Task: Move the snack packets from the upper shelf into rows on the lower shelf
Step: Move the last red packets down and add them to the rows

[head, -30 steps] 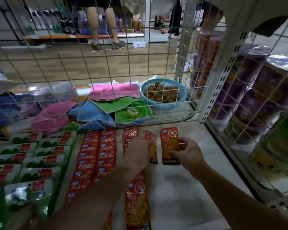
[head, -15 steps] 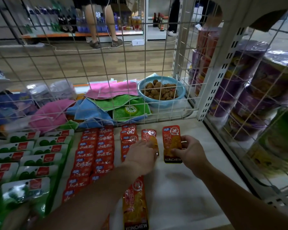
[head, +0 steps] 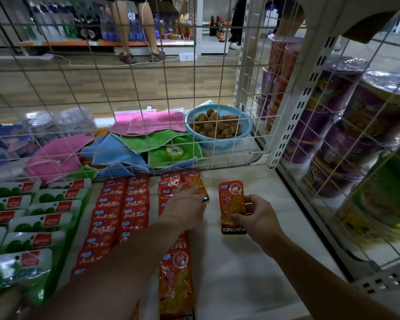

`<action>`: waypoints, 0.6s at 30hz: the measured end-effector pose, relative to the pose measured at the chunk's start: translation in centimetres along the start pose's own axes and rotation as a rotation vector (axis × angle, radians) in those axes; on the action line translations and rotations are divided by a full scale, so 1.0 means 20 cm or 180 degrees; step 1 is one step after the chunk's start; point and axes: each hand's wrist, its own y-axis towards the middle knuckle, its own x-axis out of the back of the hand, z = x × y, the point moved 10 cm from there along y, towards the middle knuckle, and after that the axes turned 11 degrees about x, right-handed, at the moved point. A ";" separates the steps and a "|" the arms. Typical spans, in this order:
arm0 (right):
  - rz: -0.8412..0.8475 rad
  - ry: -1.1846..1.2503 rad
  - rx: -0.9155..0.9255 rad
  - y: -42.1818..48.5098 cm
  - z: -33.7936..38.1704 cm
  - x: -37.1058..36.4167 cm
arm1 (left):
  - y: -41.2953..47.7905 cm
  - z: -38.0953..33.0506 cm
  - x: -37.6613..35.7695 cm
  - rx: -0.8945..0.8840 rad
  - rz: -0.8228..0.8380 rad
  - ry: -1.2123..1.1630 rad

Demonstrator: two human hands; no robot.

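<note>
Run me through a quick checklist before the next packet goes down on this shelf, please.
1. Right hand grips the orange packet at its side: ok.
2. Held packet faces label up, KONCHEW end toward the person, matching the orange row: ok.
3. Bare shelf right of the row for a new column: ok.
4. Left hand covers part of the back packet; whether it grips it: cannot tell.
5. Back packet squared with the row: not ok, it lies tilted.
6. Row straight along its length: cannot tell, the left forearm hides its middle.
</note>
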 end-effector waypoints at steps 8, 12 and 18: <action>0.0008 -0.0030 -0.0058 0.02 -0.02 -0.04 | -0.02 0.00 0.01 -0.0078 -0.0017 -0.0037; 0.0018 -0.0013 -0.0060 0.03 -0.01 -0.09 | -0.03 0.01 0.01 -0.0082 0.0050 -0.0184; 0.0005 -0.0070 -0.0058 0.07 0.06 -0.20 | -0.20 0.08 0.07 0.0107 -0.0161 -0.0879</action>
